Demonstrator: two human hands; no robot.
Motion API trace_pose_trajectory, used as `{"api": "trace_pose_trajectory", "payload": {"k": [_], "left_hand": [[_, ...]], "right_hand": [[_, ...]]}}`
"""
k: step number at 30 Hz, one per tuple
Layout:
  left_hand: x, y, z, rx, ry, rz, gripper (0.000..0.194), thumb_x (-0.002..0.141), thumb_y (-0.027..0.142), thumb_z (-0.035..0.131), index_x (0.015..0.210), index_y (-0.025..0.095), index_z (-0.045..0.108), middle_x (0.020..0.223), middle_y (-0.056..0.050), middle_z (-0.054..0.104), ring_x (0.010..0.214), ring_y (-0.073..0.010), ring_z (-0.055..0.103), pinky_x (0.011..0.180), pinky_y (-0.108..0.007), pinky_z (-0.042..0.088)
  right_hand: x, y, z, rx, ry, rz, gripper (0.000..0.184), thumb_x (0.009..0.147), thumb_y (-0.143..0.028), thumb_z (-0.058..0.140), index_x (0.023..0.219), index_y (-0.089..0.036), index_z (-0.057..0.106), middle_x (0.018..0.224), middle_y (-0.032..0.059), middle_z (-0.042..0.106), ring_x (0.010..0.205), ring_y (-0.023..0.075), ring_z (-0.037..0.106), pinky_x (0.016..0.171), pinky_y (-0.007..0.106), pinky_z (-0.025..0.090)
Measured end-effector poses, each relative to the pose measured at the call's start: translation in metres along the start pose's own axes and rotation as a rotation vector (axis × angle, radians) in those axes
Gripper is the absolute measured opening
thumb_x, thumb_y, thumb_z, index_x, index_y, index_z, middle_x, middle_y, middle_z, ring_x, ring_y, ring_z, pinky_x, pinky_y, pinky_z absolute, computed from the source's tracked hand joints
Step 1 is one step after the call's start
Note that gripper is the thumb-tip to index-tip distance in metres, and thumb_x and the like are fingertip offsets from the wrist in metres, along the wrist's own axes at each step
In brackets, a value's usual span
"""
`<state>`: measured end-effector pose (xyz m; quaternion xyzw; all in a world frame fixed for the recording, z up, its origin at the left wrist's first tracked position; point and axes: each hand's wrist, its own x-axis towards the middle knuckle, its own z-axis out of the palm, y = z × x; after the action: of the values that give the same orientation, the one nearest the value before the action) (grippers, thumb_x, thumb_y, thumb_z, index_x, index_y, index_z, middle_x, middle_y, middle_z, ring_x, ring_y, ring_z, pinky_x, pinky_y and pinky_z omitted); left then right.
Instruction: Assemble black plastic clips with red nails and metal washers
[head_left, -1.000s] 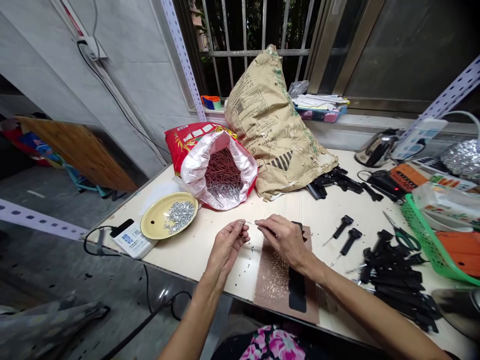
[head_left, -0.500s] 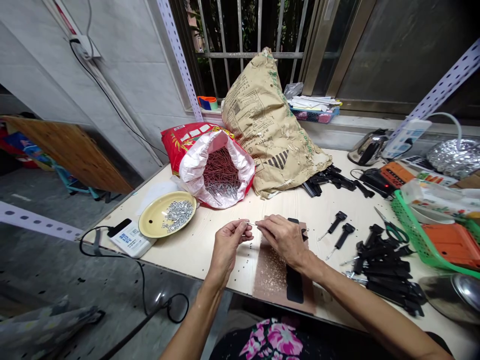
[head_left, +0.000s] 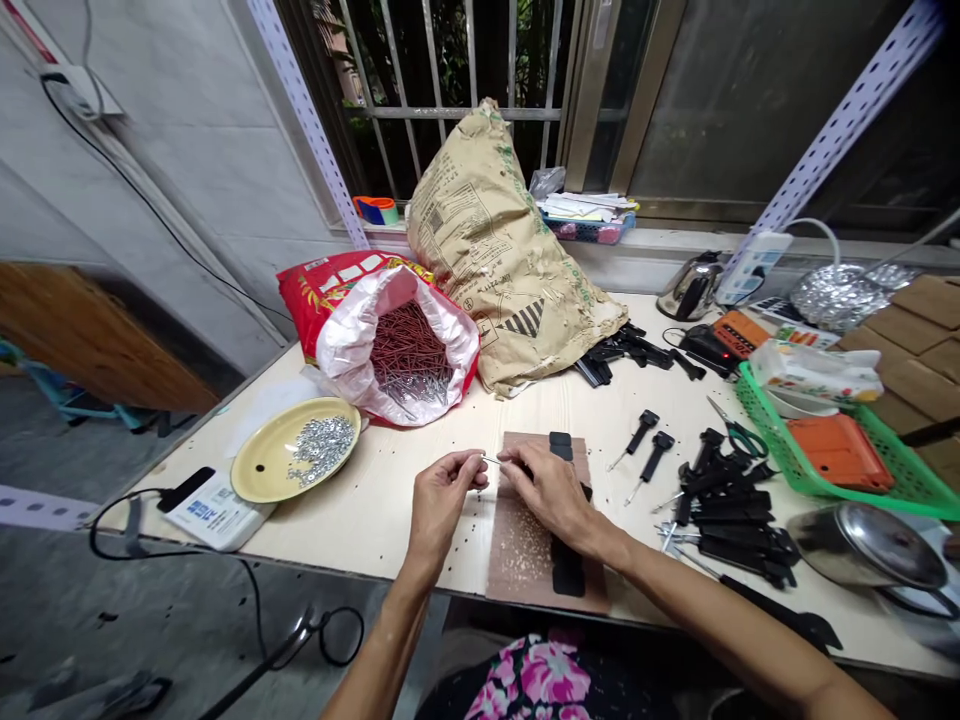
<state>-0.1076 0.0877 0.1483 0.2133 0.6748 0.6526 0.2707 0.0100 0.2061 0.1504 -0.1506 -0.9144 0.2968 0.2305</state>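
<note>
My left hand (head_left: 442,497) and my right hand (head_left: 547,485) meet over the front of the table, fingers pinched together. Between them runs a thin metal pin (head_left: 491,461); the left fingertips pinch its end and the right hand grips the other side, where a black handle mostly hides under the fingers. Beneath the right hand lies a brown board (head_left: 525,535) with a black strip (head_left: 566,575) on it. A yellow plate (head_left: 262,480) of small silver pieces sits to the left. An open red and white bag (head_left: 360,330) full of reddish pins stands behind it.
A big brown paper sack (head_left: 495,250) leans at the back. Black-handled tools (head_left: 724,515) are piled at the right, two lie apart (head_left: 645,448). A green basket (head_left: 862,490), scissors (head_left: 739,432), a kettle (head_left: 690,285), a metal bowl (head_left: 862,545) and a small scale (head_left: 206,510) with cable stand around.
The head has turned to the right, so everything has slid left in the picture and more of the right side shows. Both hands stay pinched on the pin in the same place.
</note>
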Motion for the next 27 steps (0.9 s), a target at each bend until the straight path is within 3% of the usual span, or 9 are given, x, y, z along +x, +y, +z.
{"api": "trace_pose_trajectory", "payload": {"k": [7, 18, 27], "left_hand": [[-0.001, -0.003, 0.006, 0.063, -0.028, 0.0, 0.029, 0.074, 0.04, 0.067, 0.087, 0.014, 0.071, 0.073, -0.004, 0.069, 0.063, -0.0146, 0.062, 0.064, -0.026, 0.051], [0.0, 0.004, 0.005, 0.273, -0.118, 0.066, 0.024, 0.075, 0.038, 0.065, 0.08, 0.016, 0.071, 0.063, -0.002, 0.066, 0.058, -0.0145, 0.061, 0.062, -0.023, 0.047], [0.002, -0.001, 0.009, 0.261, -0.181, 0.056, 0.029, 0.078, 0.04, 0.061, 0.089, 0.014, 0.07, 0.065, -0.002, 0.066, 0.062, -0.0153, 0.061, 0.065, -0.025, 0.048]], "right_hand": [[-0.006, 0.003, -0.002, -0.304, 0.066, -0.103, 0.023, 0.096, -0.028, 0.04, 0.092, -0.019, 0.06, 0.084, 0.0046, 0.062, 0.074, 0.0155, 0.059, 0.063, 0.025, 0.039], [-0.015, 0.007, -0.011, -0.299, 0.048, -0.118, 0.019, 0.095, -0.026, 0.043, 0.094, -0.019, 0.061, 0.087, 0.0047, 0.062, 0.078, 0.0151, 0.059, 0.067, 0.024, 0.04], [-0.019, 0.008, -0.013, -0.349, 0.047, -0.11, 0.021, 0.095, -0.029, 0.044, 0.092, -0.018, 0.062, 0.085, 0.0037, 0.063, 0.077, 0.0147, 0.058, 0.066, 0.024, 0.037]]}}
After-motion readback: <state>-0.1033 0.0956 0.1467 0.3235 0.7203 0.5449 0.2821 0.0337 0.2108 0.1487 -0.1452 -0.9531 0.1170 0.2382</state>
